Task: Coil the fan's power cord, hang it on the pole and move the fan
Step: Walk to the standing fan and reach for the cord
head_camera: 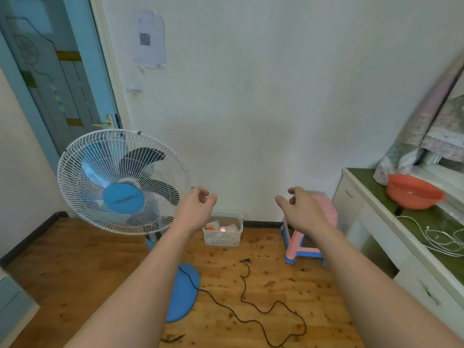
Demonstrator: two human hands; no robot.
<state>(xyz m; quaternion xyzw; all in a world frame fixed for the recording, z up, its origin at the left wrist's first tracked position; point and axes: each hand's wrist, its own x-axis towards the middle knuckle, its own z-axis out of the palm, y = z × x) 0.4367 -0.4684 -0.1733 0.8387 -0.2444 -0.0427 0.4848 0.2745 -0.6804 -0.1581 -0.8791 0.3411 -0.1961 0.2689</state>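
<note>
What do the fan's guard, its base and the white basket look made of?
Fan guard: thin white wire, probably coated metal, judging by the fine radial spokes. Base: smooth blue plastic, by its even moulded look. White basket: plastic, with a moulded perforated lattice.

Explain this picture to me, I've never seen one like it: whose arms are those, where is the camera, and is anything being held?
The camera sits on a person's head, looking forward and down, so the two bare arms are the wearer's own. The left hand and right hand are raised, fingers loosely curled, holding nothing. A standing fan with a blue base is on the left. Its black power cord lies loose and uncoiled on the wooden floor. Against the wall are a white basket and a pink stool; an orange basin rests on the desk at the right.
</note>
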